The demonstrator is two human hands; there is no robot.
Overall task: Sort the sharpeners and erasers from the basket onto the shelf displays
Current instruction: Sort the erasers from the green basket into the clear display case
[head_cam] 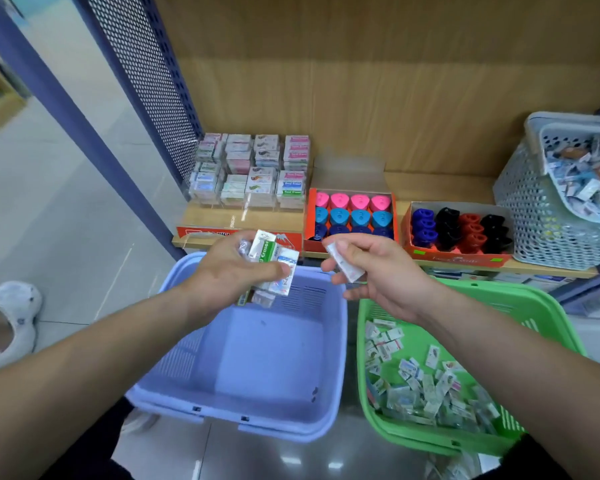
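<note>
A dark-blue perforated metal side panel point(142, 64) rises at the left beside a slanting blue metal post point(70, 102). Beyond them lie pale glossy floor tiles point(84, 202) — a white patterned fabric shoe point(18, 299) rests there, far left. A light wood-grain back board point(395, 81) stands behind.

Left hand point(229, 268) and right hand point(385, 268): both bare, with a short-trimmed nail visible on the right thumb. Left forearm point(101, 348) and right forearm point(499, 351): uncovered from the wrist to the edge of the view. Clothing: black fabric point(94, 455) shows below the left forearm at the lower left corner, and a matching black patch point(537, 459) shows below the right forearm at the lower right corner; garment type cannot be determined
</note>
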